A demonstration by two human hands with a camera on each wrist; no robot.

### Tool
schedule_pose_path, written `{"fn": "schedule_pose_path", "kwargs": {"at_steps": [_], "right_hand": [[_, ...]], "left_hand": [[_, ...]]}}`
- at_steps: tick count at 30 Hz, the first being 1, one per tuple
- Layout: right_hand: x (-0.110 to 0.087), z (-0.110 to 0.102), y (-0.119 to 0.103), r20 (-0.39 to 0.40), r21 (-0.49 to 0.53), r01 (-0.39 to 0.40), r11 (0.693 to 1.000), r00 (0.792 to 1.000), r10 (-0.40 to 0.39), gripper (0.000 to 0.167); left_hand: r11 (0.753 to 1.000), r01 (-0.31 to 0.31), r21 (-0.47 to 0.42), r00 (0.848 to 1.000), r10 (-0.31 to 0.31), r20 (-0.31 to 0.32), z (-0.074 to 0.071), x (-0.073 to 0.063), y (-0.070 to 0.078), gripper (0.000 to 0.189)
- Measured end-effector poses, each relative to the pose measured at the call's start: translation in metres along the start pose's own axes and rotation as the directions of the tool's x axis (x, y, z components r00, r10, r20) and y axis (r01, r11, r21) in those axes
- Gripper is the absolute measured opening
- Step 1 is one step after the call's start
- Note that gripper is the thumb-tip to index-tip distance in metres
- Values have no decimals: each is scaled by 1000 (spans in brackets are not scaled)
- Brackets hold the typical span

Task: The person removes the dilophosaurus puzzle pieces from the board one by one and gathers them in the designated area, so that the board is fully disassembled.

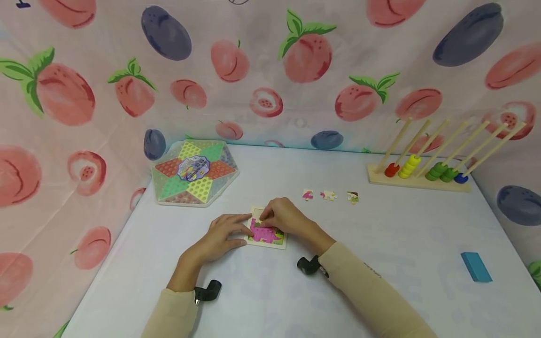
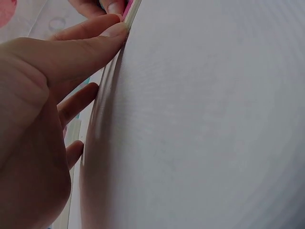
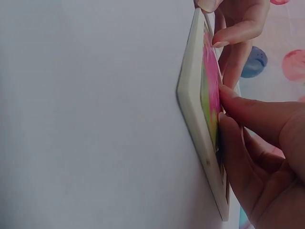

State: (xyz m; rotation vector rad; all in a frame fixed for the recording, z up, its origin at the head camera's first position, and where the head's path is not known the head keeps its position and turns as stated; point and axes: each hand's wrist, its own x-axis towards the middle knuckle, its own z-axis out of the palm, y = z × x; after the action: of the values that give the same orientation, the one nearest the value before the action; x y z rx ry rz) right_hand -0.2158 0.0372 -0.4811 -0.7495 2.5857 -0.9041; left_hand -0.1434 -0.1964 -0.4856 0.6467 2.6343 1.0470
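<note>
A small jigsaw puzzle in a pale wooden frame (image 1: 267,246) lies on the white table, its picture a pink dinosaur (image 1: 265,235). My left hand (image 1: 221,237) rests at the frame's left side, fingers spread, thumb by the near corner and a fingertip on the picture. Over the upper part, my right hand (image 1: 284,217) pinches a puzzle piece between thumb and index finger, mostly hidden by the fingertips. In the right wrist view the right thumb and finger (image 3: 232,125) press close to the picture. Bare tray shows at the frame's upper left.
Three loose puzzle pieces (image 1: 328,195) lie in a row beyond the right hand. A hexagonal Chinese checkers board (image 1: 194,172) sits at the back left. A wooden bead rack (image 1: 418,183) with tall pegs stands at the back right, and a blue block (image 1: 476,266) lies at the right.
</note>
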Motion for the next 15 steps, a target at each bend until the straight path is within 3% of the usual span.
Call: {"fn": "schedule_pose_path", "kwargs": {"at_steps": [15], "right_hand": [[-4,4,-6,-12,-1,-60,998,998,60,13]], "left_hand": [[1000,-20,21,1000,21,-12,3,0,-2,24]]}}
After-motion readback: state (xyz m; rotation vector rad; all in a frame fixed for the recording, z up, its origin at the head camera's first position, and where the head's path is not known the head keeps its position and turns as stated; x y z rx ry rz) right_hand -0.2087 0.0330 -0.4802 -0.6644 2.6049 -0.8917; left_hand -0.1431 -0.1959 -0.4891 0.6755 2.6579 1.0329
